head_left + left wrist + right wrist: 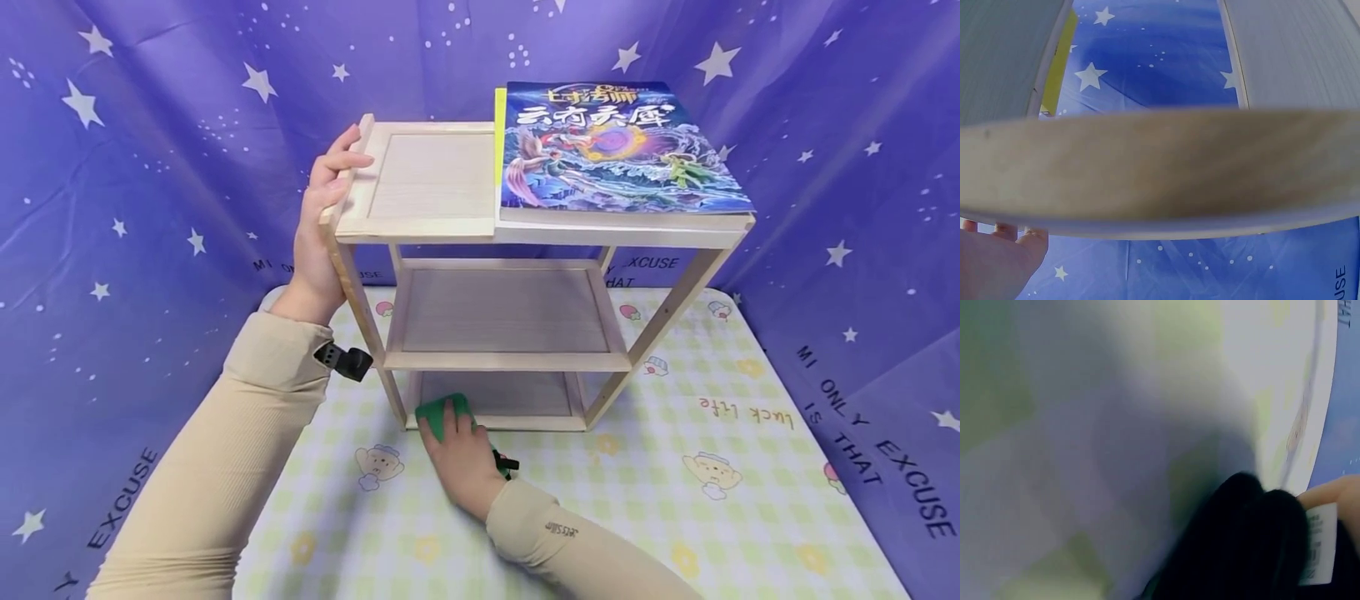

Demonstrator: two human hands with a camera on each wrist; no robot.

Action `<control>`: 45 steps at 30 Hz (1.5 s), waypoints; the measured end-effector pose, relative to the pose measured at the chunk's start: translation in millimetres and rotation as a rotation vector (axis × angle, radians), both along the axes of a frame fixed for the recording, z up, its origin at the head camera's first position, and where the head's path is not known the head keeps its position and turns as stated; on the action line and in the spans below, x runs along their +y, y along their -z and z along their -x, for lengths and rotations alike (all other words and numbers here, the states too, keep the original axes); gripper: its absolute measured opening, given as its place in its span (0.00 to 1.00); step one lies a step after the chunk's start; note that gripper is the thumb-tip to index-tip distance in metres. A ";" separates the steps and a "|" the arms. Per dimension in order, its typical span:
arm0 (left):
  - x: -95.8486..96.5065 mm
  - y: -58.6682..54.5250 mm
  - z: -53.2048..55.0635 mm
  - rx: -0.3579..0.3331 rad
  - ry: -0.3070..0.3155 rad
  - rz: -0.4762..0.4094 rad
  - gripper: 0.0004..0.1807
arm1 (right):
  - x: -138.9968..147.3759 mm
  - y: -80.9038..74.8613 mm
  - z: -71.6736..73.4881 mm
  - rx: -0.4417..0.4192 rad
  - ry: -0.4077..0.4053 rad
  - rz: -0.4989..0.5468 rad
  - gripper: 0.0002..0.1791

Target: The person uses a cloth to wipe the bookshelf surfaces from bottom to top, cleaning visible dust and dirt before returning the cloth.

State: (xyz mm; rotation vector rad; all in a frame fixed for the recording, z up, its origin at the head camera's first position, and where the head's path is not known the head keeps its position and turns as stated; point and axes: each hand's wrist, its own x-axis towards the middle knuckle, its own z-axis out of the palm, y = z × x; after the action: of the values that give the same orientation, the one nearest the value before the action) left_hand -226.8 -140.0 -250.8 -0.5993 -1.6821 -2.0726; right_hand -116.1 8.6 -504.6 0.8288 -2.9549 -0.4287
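A pale three-tier wooden shelf stands on the table. My left hand grips the side rail of its top tier, fingertips over the rail. In the left wrist view, a blurred wooden post crosses in front, and part of the left hand shows at lower left. Down at the bottom tier's front left corner, my right hand holds a green cloth against the wood. Folds of the cloth look dark in the right wrist view, beside a white label; most of that hand is hidden there.
A blue illustrated book lies on the right half of the top tier, with a yellow edge beside it. A checked cloth covers the table. Blue star-patterned curtains hang behind and at both sides.
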 end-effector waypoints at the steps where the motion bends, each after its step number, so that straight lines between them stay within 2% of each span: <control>1: 0.4 0.0 0.5 0.000 0.004 -0.001 0.14 | 3.2 -1.1 2.2 -0.016 0.000 0.025 0.31; 8: 2.2 0.5 1.6 0.001 0.013 0.002 0.14 | 22.2 -2.9 11.2 -0.121 0.008 0.163 0.30; 19: -0.5 0.5 -0.3 0.014 -0.015 0.018 0.15 | 41.1 -6.0 17.6 -0.139 0.031 0.330 0.32; 26: 0.0 0.0 -0.2 0.004 -0.008 0.013 0.15 | 49.3 -7.2 17.7 -0.167 0.054 0.355 0.33; 45: 0.3 -0.5 -1.3 0.006 -0.008 0.007 0.15 | 66.0 -4.4 12.9 -0.126 0.067 0.415 0.33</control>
State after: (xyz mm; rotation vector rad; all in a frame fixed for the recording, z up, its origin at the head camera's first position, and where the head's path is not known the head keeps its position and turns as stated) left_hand -225.5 -139.7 -250.3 -0.5993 -1.6859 -2.0579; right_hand -128.9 74.6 -500.2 0.7282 -3.0222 0.2416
